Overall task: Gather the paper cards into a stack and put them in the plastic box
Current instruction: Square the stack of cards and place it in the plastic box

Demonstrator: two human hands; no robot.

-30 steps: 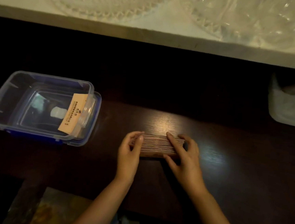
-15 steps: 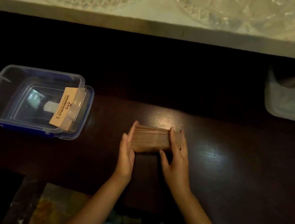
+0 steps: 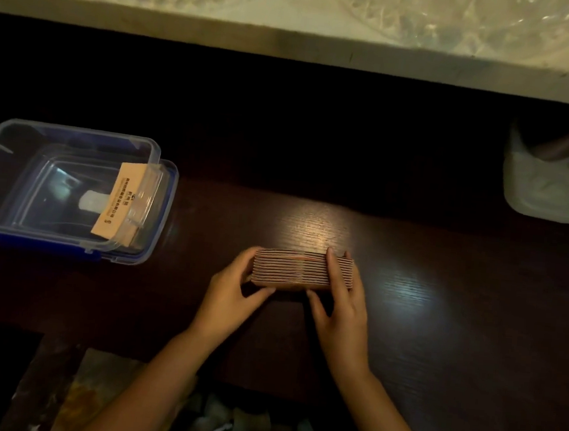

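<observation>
At the left of the dark table (image 3: 439, 315) sits the clear plastic box (image 3: 8, 170), open, with a tan card (image 3: 119, 201) leaning against its right wall, well apart from the hands. Nearer the middle, the left hand (image 3: 231, 296) cups the left end of the card stack (image 3: 292, 267), thumb along the near face and fingers curled round the end. The stack stands on edge on the table, its many thin edges facing up and nearly flush. The right hand (image 3: 343, 310) grips the right part, a finger laid over the top edges and the thumb on the near face. The cards are probably light and stiff as a block but smooth, so loose ones could slide or fan out. Squeezing both ends inward, with a finger on top, should keep them together.
</observation>
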